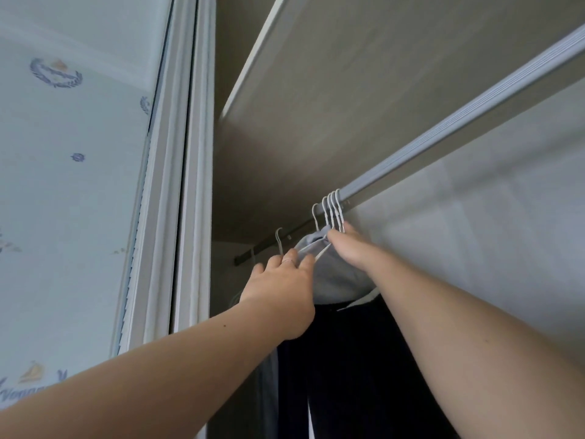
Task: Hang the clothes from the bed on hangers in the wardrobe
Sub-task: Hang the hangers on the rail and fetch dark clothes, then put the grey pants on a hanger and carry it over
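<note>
Wallpaper lettering (22, 392) "Voy…", left of wardrobe (285, 147)

Right hand (351, 248) grip out of sight among hangers (332, 210).

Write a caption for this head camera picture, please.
Left hand holds a hanger while right hand touches white hangers on the rail, by a grey garment.

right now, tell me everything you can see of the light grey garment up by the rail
The light grey garment looks like soft, plain cloth, bunched and creased at the top, where a thin white hanger arm pokes out. It hangs just under the rail, below a cluster of white hooks. The left hand touches its left fold and the right hand lies across its upper edge. Its lower part ends above dark clothes. What kind of garment it is cannot be told.
</note>
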